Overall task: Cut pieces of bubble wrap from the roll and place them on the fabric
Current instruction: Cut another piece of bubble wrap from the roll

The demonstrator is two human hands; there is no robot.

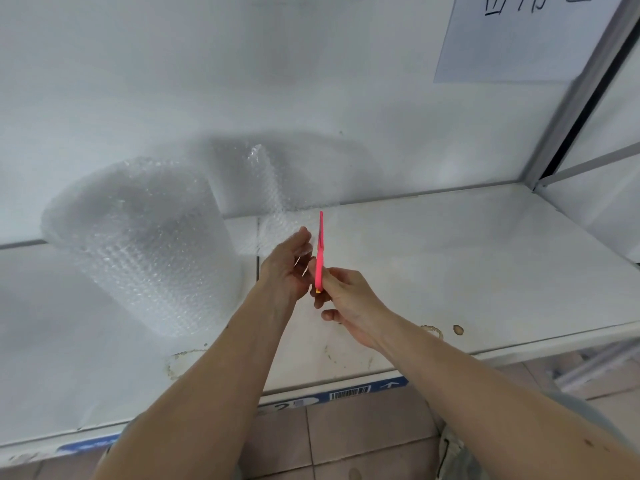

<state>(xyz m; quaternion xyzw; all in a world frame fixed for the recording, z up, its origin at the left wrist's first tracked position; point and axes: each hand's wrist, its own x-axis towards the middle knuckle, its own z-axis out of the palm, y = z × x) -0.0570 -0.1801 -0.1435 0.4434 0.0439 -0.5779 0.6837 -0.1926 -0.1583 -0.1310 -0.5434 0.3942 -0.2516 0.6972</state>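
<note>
Both forearms reach in from the bottom of the frame and meet at centre, above the white worktop [450, 258]. The left hand [287, 265] is turned palm toward the right, its fingers loosely extended against the loose sheet [277, 216] of bubble wrap; whether it pinches the sheet cannot be told. The right hand [349, 299] is curled round the handle of the pink scissors [320, 252], thumb tucked low. The scissors stand nearly vertical in the frame, long axis running from the hand up toward the wall, tips pointing away from the person, blades seen edge-on (whether parted cannot be told).

The roll [138, 244] stands upright at centre left of the frame, its axis vertical, close to the wall. The sheet trails from it to the right, rises against the wall, then comes down to the hands.

A paper sign [512, 39] with dark handwriting hangs at upper right. Brown floor tiles [346, 438] show below the worktop's edge.
</note>
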